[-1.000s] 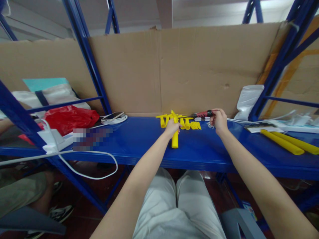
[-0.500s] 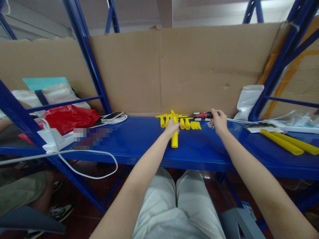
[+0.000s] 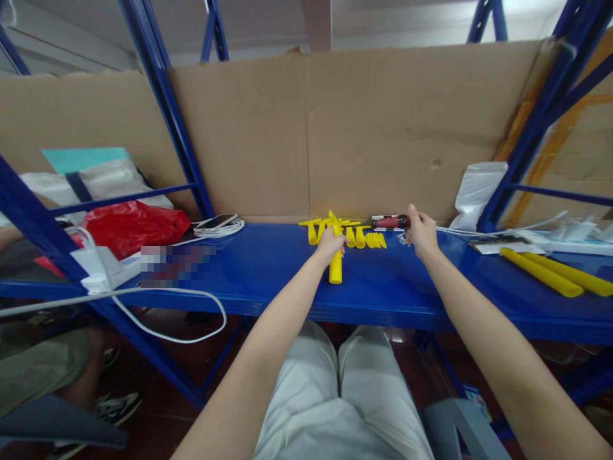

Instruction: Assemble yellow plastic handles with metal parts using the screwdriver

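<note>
Tube [image 3: 336, 272], brt ylw, rnd end

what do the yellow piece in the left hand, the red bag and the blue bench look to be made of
Yellow piece: probably plastic, smooth, with one even colour and a soft sheen. Red bag: likely thin plastic film, glossy and crinkled. Blue bench: perhaps painted metal, judging by its smooth, reflective surface.

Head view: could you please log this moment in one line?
left hand: holds yellow tube; right hand: at end of screwdriver; screwdriver: points toward yellow tube; phone: at left
</note>
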Tool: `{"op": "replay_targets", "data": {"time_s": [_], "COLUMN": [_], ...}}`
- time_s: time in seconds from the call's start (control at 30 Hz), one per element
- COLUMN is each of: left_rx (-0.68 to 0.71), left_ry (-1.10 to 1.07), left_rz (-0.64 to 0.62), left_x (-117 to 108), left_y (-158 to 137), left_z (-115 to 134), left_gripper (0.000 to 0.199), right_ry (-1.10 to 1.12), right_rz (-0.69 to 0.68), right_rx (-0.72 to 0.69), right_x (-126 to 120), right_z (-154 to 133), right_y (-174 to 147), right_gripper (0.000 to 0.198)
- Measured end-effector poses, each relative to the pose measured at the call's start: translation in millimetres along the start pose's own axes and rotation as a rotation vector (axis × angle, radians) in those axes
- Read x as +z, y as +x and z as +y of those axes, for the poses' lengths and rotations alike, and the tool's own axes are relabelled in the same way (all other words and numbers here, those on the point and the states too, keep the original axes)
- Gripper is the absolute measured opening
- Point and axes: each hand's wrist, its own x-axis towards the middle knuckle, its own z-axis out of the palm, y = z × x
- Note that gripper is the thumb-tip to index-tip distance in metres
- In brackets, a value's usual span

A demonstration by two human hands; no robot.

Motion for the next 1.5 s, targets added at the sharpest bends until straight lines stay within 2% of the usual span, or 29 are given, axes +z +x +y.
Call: {"op": "replay_targets", "data": {"time_s": [0.23, 0.47, 0.73, 0.97, 1.13, 1.3, 1.5], "left_rx": [0.01, 0.007, 0.011, 0.007, 0.01, 0.001, 0.004], "left_ry": [0.001, 0.003, 0.033, 0.025, 0.023, 0.014, 0.007], "left_rz": [0.001, 0.021, 0.007, 0.017, 0.007, 0.021, 0.038], "left_x": [0, 0, 0, 0, 0, 0, -1], "left_y": [-1, -1, -2, -3, -4, -2, -1], "left_z": [1, 0, 1, 3, 4, 2, 2], "left_gripper": [0.026, 0.03, 0.028, 0.027, 0.026, 0.03, 0.03], "right_ry": [0.092, -0.008, 0.119, 0.04, 0.135, 0.052, 0.13], "right_rz": [-0.013, -0.027, -0.092, -0.018, -0.06, -0.064, -0.118], "right_rx": [0.087, -0.07, 0.1, -0.016, 0.063, 0.024, 0.143], "right_x": [1, -3, -1, -1, -1, -2, -1], "right_z": [-6, 7, 0, 1, -3, 1, 0], "right_y": [-2, 4, 3, 2, 2, 2, 3], "right_gripper": [0.025, 0.041, 0.029, 0.034, 0.03, 0.038, 0.027]}}
